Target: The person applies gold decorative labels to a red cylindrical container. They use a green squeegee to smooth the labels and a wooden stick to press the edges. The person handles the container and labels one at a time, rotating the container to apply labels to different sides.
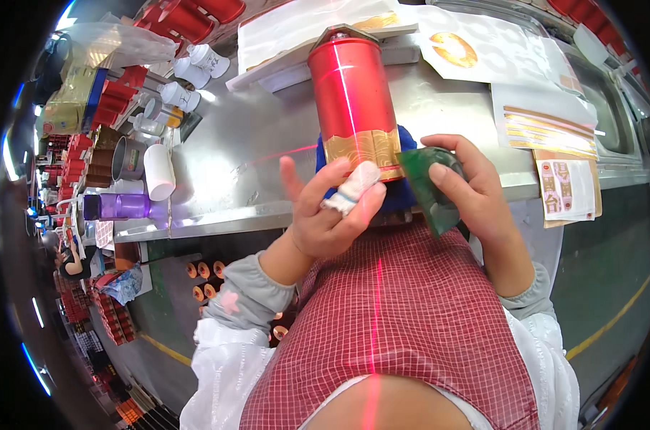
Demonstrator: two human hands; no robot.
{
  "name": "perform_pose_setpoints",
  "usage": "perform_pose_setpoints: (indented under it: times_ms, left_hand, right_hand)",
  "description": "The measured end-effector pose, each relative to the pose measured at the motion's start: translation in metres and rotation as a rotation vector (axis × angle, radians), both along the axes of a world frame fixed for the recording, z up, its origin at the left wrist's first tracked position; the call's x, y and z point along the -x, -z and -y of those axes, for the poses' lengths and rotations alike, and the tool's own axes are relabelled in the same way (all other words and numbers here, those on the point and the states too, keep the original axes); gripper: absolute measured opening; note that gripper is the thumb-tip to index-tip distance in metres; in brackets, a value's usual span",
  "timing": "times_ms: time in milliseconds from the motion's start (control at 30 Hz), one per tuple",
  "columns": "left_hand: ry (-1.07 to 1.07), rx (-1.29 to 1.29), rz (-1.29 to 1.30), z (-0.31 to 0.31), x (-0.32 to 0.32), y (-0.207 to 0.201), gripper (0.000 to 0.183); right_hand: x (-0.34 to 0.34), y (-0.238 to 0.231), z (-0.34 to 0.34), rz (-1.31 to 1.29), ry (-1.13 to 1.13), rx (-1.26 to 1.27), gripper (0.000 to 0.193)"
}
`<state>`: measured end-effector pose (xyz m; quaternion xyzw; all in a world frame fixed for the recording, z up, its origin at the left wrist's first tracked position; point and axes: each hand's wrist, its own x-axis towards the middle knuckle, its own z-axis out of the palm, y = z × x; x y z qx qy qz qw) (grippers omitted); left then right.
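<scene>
A red cylinder [353, 86] with a gold patterned band [364, 152] at its near end lies pointing away from me over a blue pad [404, 193]. My left hand [325, 215] is at that near end, its fingers apart. White wrapping [355, 188] with a thin band round it seems to cover one of its fingers; whether the hand touches the cylinder is unclear. My right hand [472, 188] grips a flat, dark green scraper-like piece [429, 190], thumb on top, just right of the gold band. The green piece's edge is close to the cylinder.
Behind the cylinder are white boards [325, 54] and a sheet with a gold print [450, 50]. Gold strips [547, 129] and a label sheet [567, 188] lie right. White bottles [209, 60], a purple bottle [117, 206] and a white roll [160, 172] stand left. A sink [604, 93] is far right.
</scene>
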<state>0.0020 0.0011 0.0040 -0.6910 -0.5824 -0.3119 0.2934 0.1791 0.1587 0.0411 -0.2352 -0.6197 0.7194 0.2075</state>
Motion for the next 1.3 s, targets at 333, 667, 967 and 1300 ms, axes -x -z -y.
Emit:
perform_pose_setpoints:
  times_ms: [333, 667, 967, 1300]
  left_hand:
    - [-0.055, 0.108, 0.463, -0.01, 0.008, -0.006, 0.074]
    - [-0.13, 0.172, 0.442, -0.017, 0.0, -0.01, 0.069]
    - [-0.211, 0.21, 0.221, -0.022, -0.001, -0.021, 0.074]
    - [-0.168, 0.233, 0.327, -0.021, -0.009, -0.031, 0.084]
  right_hand:
    - [0.041, -0.021, 0.032, 0.0, 0.093, -0.573, 0.037]
    - [0.038, -0.004, 0.028, -0.072, 0.23, -0.505, 0.035]
    - [0.035, -0.002, 0.027, -0.073, 0.227, -0.471, 0.034]
    - [0.032, 0.004, 0.026, -0.083, 0.212, -0.41, 0.034]
